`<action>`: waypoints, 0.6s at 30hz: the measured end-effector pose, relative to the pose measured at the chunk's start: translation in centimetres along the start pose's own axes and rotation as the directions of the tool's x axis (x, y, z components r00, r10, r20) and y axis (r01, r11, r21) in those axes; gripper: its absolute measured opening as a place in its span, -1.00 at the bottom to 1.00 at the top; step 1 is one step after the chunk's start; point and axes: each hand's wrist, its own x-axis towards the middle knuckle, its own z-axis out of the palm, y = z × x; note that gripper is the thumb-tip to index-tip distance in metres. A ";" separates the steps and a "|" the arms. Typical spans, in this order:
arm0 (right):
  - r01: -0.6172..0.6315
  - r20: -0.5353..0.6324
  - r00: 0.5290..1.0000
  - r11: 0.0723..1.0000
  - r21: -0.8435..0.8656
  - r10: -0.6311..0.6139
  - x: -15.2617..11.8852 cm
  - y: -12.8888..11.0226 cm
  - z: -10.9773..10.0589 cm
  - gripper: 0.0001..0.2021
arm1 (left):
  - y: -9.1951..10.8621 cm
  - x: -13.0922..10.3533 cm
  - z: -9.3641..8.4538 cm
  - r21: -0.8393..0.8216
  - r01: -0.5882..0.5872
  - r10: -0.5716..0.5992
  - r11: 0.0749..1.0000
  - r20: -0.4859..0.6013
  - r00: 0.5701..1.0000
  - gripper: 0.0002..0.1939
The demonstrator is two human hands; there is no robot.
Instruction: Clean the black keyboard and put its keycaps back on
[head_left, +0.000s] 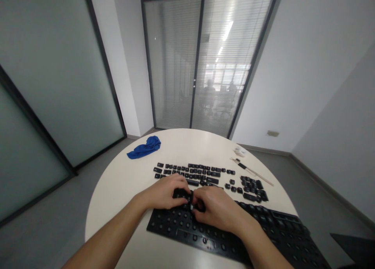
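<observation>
A black keyboard lies slanted across the near part of the round table. Much of its near left area shows bare key posts without caps. My left hand bends over its back left part, thumb and fingers curled round the dark keys there. Close beside it, my right hand is closed, thumb and index finger pinched low over the keyboard. A small shiny spot shows at those fingertips, but what they hold is too small to make out. Behind the hands, loose black keycaps lie in rows, partly hidden by my hands.
More keycaps are clustered at the right. Beyond them lie a thin stick-like tool with a dark part and a small whitish item. A blue cloth is at the back left. A dark object juts in at lower right.
</observation>
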 end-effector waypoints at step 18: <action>0.020 -0.001 1.000 0.999 -0.030 -0.020 0.2 0.7 0.3 -0.96 | 0.0 0.0 0.1 -0.034 0.018 -0.017 0.999 0.022 1.000 -0.71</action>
